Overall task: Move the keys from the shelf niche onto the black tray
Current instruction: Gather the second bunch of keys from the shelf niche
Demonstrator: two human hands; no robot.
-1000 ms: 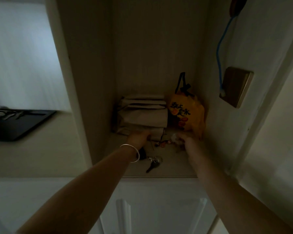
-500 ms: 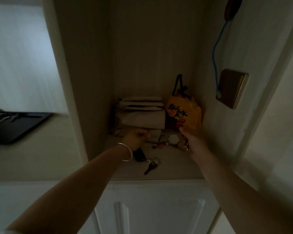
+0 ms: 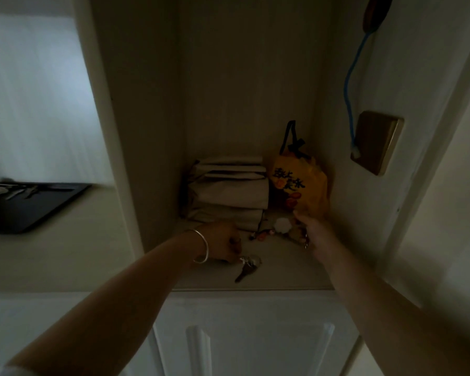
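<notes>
The crinkled yellow plastic bag (image 3: 300, 185) at the back right corner of the shelf niche bears dark Chinese characters, too dim and blurred to read. No other text shows.

Two hands are seen, left (image 3: 224, 244) and right (image 3: 314, 234). One key bunch (image 3: 248, 265) is counted on the shelf (image 3: 282, 272), one black tray (image 3: 30, 210), one orange bag (image 3: 300, 185), one bracelet (image 3: 202, 246).
</notes>
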